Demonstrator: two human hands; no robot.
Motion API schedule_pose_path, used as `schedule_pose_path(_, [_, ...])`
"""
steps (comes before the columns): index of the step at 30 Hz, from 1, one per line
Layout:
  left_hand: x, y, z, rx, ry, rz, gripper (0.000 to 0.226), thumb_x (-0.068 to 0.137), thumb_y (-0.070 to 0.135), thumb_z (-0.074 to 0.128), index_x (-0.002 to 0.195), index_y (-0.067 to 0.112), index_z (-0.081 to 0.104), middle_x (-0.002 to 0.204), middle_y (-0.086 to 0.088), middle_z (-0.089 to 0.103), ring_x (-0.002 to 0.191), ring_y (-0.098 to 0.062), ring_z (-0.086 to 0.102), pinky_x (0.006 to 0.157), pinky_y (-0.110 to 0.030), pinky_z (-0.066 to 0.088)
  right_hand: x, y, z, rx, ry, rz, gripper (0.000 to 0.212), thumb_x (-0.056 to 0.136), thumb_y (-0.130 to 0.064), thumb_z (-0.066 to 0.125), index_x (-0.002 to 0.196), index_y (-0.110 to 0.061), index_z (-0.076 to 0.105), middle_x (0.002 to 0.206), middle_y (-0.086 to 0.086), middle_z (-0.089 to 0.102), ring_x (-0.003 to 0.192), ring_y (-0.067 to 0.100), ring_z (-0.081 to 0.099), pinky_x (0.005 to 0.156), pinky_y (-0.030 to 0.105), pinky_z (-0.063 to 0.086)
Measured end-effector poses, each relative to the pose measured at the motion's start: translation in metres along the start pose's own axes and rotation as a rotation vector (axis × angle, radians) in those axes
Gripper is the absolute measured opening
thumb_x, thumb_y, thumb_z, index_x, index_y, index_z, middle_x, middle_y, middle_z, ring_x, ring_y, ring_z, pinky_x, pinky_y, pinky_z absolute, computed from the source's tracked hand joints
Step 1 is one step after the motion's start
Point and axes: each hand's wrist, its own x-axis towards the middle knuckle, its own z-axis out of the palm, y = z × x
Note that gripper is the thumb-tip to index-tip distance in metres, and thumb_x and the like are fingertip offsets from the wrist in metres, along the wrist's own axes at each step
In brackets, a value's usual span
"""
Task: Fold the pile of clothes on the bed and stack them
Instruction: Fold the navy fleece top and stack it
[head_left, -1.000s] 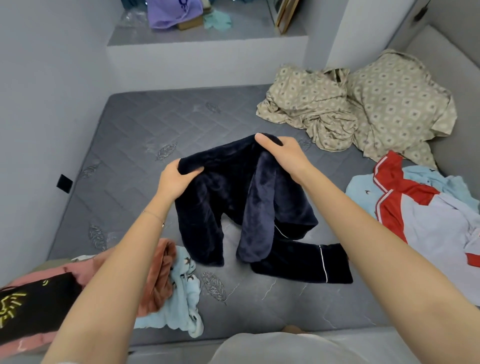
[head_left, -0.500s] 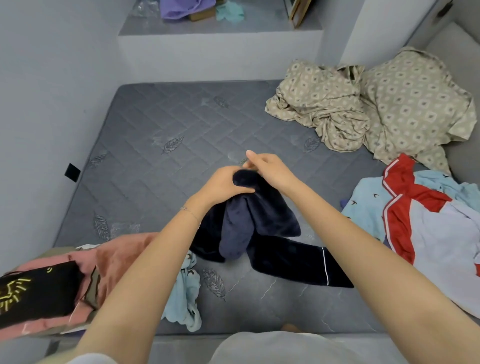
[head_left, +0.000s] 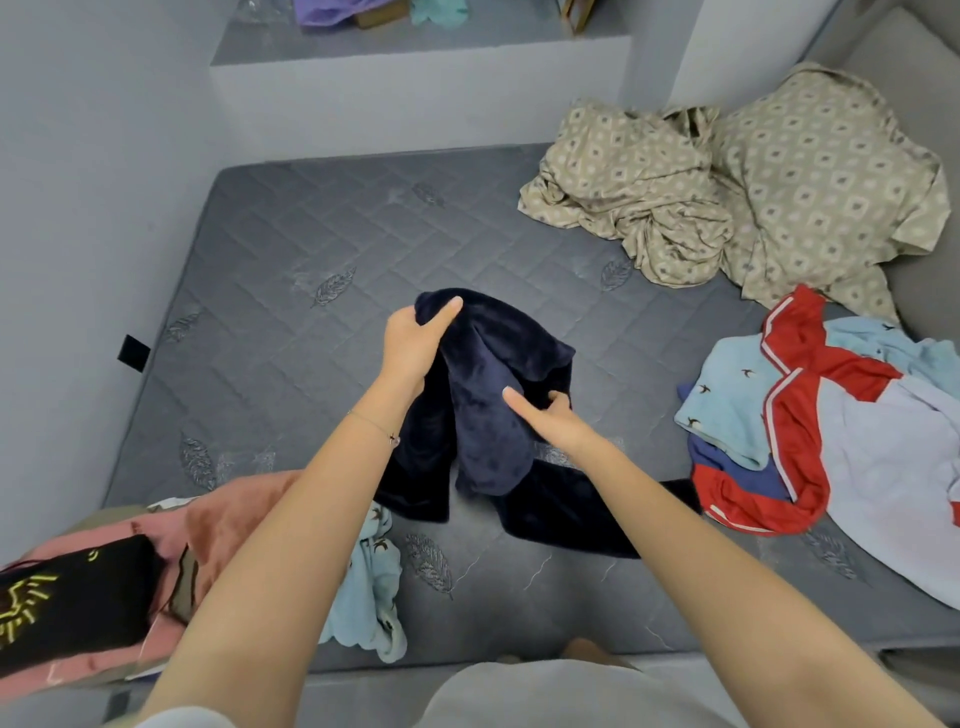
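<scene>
A dark navy fleece garment (head_left: 498, 395) hangs bunched above the middle of the grey mattress (head_left: 322, 234), its lower part trailing on the bed. My left hand (head_left: 415, 343) grips its top edge and holds it up. Lower down, my right hand (head_left: 550, 415) pinches a fold on the garment's right side. At the right lies a loose pile of clothes (head_left: 831, 415) in red, light blue and pale lilac. Near the front left corner sit a pink garment (head_left: 228, 514), a black one with a yellow print (head_left: 67, 603) and a light blue piece (head_left: 374, 582).
Crumpled beige patterned bedding (head_left: 727, 182) fills the far right corner. Grey walls close in on the left and behind the bed. A raised ledge (head_left: 415, 47) behind the mattress carries purple and teal items. The mattress front edge runs close to my body.
The hands had come together at the garment's top. Now the left hand has lifted that top higher, and the right hand has let go and dropped to take a lower fold.
</scene>
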Motion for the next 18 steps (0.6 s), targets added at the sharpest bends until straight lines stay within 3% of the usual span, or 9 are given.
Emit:
schedule_pose_path(1, [0.000,-0.001,0.001,-0.006,0.003,-0.010,0.018,0.087,0.027,0.073,0.088,0.010,0.068,0.091,-0.004,0.072,0.086,-0.010,0.068,0.075,-0.022,0.055,0.002,0.002,0.005,-0.016,-0.038,0.003,0.116,0.069,-0.075,0.065,0.153,-0.015,0.013,0.152,0.003,0.034,0.139,0.026,0.036,0.108,0.037,0.033])
schedule_pose_path(3, [-0.001,-0.003,0.000,-0.008,0.026,-0.021,0.021,0.087,0.027,0.072,0.092,0.007,0.069,0.097,-0.010,0.071,0.091,-0.016,0.068,0.081,-0.027,0.056,0.002,0.002,0.012,-0.007,-0.093,-0.035,0.103,0.070,-0.074,0.065,0.148,-0.015,0.033,0.144,-0.003,0.047,0.135,0.022,0.043,0.108,0.036,0.035])
schedule_pose_path(6, [-0.002,-0.004,-0.006,0.010,0.062,-0.003,0.017,0.088,0.028,0.072,0.084,0.012,0.068,0.088,-0.004,0.070,0.085,-0.012,0.067,0.075,-0.021,0.056,0.004,-0.006,0.017,0.081,-0.100,-0.166,0.039,0.082,-0.056,0.068,0.094,-0.020,0.072,0.097,-0.010,0.074,0.100,0.011,0.066,0.085,0.023,0.051])
schedule_pose_path(7, [-0.002,-0.005,-0.010,0.042,0.078,0.017,0.018,0.087,0.029,0.072,0.080,0.014,0.067,0.082,0.000,0.069,0.080,-0.010,0.065,0.069,-0.017,0.054,0.002,-0.012,0.019,0.112,-0.043,-0.226,0.028,0.085,-0.048,0.069,0.075,-0.022,0.070,0.080,-0.011,0.072,0.086,0.008,0.067,0.073,0.018,0.051])
schedule_pose_path(9, [0.001,-0.008,-0.020,0.178,0.100,0.059,0.022,0.087,0.032,0.072,0.074,0.015,0.064,0.074,0.004,0.065,0.071,-0.008,0.061,0.060,-0.012,0.048,-0.002,-0.026,0.020,0.148,0.129,-0.347,0.041,0.088,-0.037,0.070,0.052,-0.027,0.053,0.056,-0.014,0.055,0.061,0.002,0.053,0.056,0.016,0.041])
schedule_pose_path(12, [0.005,-0.015,-0.037,0.530,0.076,0.042,0.040,0.088,0.046,0.066,0.066,0.017,0.049,0.064,0.007,0.050,0.060,-0.009,0.048,0.052,-0.015,0.036,-0.003,-0.048,0.017,0.209,0.256,-0.486,0.037,0.089,-0.032,0.069,0.062,-0.015,0.049,0.059,-0.003,0.046,0.059,0.007,0.044,0.056,0.020,0.038])
schedule_pose_path(14, [0.005,-0.019,-0.045,0.672,0.018,-0.063,0.043,0.087,0.057,0.060,0.085,0.014,0.055,0.081,0.004,0.054,0.078,-0.017,0.054,0.066,-0.022,0.039,-0.005,-0.065,0.016,0.189,0.260,-0.566,0.039,0.089,-0.031,0.068,0.065,-0.011,0.045,0.061,0.000,0.040,0.059,0.009,0.039,0.054,0.021,0.034])
schedule_pose_path(15, [0.004,-0.021,-0.047,0.686,-0.020,-0.111,0.053,0.086,0.060,0.059,0.109,0.013,0.057,0.104,0.000,0.058,0.101,-0.020,0.057,0.080,-0.024,0.041,-0.006,-0.072,0.015,0.154,0.250,-0.599,0.042,0.090,-0.031,0.067,0.065,-0.009,0.041,0.062,0.001,0.035,0.059,0.010,0.035,0.053,0.022,0.031])
schedule_pose_path(18, [0.000,-0.017,-0.047,0.618,-0.209,0.026,0.082,0.085,0.056,0.064,0.150,0.023,0.027,0.156,0.005,0.028,0.144,-0.013,0.026,0.108,-0.026,0.025,-0.009,-0.085,0.015,0.078,0.158,-0.658,0.049,0.095,-0.033,0.061,0.064,-0.002,0.037,0.064,0.005,0.030,0.060,0.014,0.031,0.054,0.025,0.027])
